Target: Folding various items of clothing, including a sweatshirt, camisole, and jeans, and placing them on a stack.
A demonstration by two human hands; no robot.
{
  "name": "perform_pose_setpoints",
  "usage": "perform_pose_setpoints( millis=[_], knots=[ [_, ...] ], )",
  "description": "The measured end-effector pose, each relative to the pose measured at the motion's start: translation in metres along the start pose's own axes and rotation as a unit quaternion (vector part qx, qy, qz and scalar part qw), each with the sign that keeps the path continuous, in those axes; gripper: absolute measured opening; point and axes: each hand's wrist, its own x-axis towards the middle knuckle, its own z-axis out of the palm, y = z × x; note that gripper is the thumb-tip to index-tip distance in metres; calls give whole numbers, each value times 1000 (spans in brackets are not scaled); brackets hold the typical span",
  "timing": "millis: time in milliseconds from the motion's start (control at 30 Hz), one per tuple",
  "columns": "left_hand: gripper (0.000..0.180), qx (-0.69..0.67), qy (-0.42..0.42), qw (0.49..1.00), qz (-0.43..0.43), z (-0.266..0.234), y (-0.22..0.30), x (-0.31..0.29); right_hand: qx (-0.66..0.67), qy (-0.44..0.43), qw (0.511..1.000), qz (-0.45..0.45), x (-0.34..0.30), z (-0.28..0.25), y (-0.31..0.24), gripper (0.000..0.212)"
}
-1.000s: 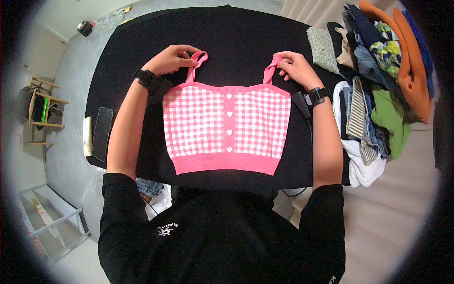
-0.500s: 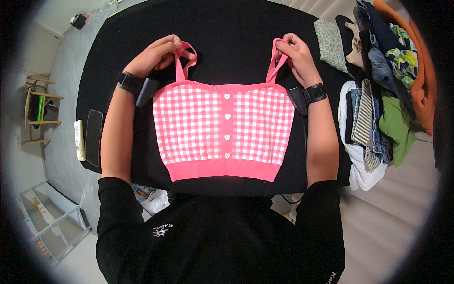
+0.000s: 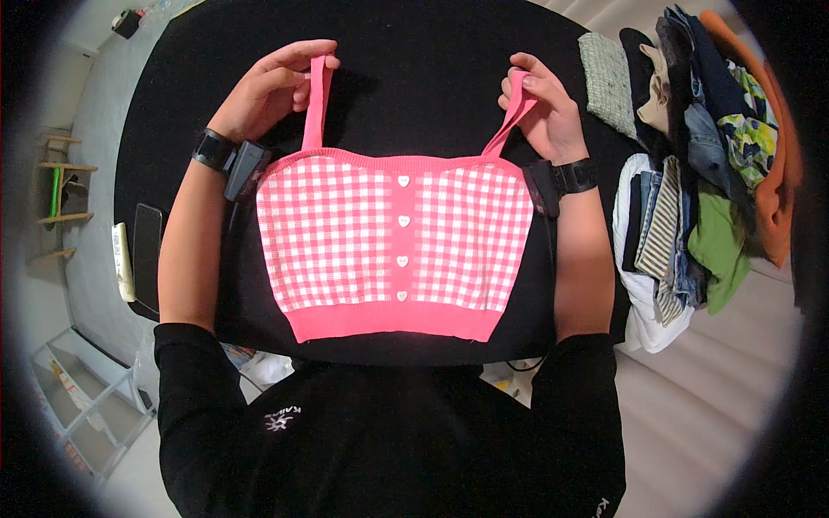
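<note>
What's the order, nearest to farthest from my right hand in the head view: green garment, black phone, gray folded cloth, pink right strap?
1. Pink right strap, in the right hand
2. Gray folded cloth, just right of it
3. Green garment, lower right
4. Black phone, far left

From here I see a top (image 3: 337, 242) of soft, matt knit cloth with smooth, plastic-looking buttons (image 3: 403, 221). The black tabletop (image 3: 432, 95) looks matt to me, the pale folded fabric (image 3: 607, 86) rough.

I watch the left forearm (image 3: 192, 250) and right forearm (image 3: 587, 259) reach forward, well apart; the left hand (image 3: 269, 86) and right hand (image 3: 554, 114) face inward, fingers (image 3: 300, 52) closed in pinches.
</note>
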Motion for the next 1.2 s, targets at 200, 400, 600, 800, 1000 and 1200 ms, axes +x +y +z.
perform_pose_setpoints(
  millis=[200,400,600,800,1000,1200],
  knots=[
    [41,33,56,998,18,9,0,2,10,23,1000,-12,0,-1,3,39],
    [34,30,81,996,27,6,-4,0,6,-16,1000,5,0,-1,1,39],
    [33,67,149,987,1,0,-10,2,-19,38,999,-29,-1,6,3,41],
    [37,27,132,990,44,4,-9,2,-52,27,998,-33,2,8,4,39],
    [45,64,178,982,31,7,-6,0,-103,53,993,-28,4,11,7,40],
    [43,56,212,976,14,11,-3,1,-84,62,994,-11,5,8,6,37]
  ],
)
